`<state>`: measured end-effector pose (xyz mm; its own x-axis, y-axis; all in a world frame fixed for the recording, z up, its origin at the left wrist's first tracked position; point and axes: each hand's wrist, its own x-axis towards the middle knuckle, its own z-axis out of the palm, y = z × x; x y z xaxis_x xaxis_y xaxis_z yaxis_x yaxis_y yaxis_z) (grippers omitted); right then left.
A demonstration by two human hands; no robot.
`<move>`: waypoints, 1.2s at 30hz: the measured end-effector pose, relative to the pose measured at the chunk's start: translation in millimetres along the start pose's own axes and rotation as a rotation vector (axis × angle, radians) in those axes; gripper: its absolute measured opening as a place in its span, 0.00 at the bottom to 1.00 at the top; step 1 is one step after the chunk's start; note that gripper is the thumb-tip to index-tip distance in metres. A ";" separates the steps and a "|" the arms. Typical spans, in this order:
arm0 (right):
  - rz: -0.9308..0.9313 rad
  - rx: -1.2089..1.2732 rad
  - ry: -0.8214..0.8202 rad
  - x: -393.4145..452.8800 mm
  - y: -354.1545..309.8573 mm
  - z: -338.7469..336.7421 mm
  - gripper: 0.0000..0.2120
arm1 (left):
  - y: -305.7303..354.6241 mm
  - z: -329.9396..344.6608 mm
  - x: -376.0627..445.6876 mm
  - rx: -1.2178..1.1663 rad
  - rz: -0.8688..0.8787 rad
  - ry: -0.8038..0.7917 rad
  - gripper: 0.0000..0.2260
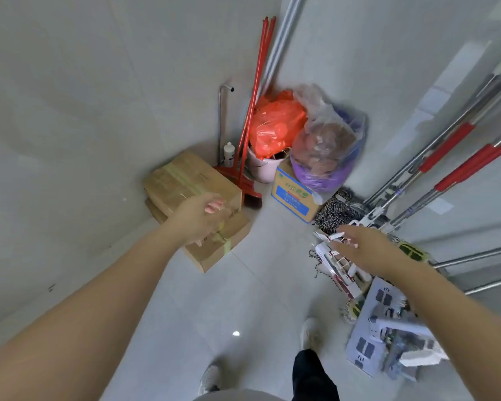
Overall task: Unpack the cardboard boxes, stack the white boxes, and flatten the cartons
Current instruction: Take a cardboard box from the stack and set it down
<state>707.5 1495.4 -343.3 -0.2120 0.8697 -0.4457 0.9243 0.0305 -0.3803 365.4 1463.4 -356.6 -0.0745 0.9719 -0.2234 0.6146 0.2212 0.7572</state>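
Unpacking is about to start: our left hand [198, 217] reaches, fingers spread and holding nothing, over the stacked cardboard boxes [194, 180]; our right hand [368, 247], wide too, must grip alongside.

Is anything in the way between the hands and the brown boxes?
Nothing visible. The left hand is open right over the two stacked cardboard boxes. The right hand hangs open over clutter to the right, with bare floor between.

The left hand [199, 217] was motion-blurred and covered part of the two stacked cardboard boxes [191, 180]. The right hand [368, 250] hid part of the white clutter [339, 264]. Print on the blue box [292, 195] stayed unreadable.
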 end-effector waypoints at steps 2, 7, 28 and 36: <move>-0.046 -0.006 -0.033 44.5 16.6 -16.4 0.20 | 13.2 14.5 23.5 0.011 -0.047 0.033 0.19; -0.229 -0.103 -0.100 150.9 22.6 -57.7 0.25 | 41.1 52.2 61.5 -0.029 -0.201 0.120 0.18; -0.888 -0.531 -0.350 439.8 -198.0 -10.0 0.27 | -128.6 26.8 232.7 -0.319 -0.748 0.712 0.11; -0.773 -0.722 -0.595 604.0 -196.5 168.2 0.36 | -252.8 89.6 343.3 -0.247 -0.976 0.715 0.13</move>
<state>344.4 1931.8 -674.1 -0.7230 0.1438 -0.6757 0.4129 0.8741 -0.2558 254.7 1733.9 -679.7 -0.8788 0.2000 -0.4332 -0.0984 0.8124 0.5747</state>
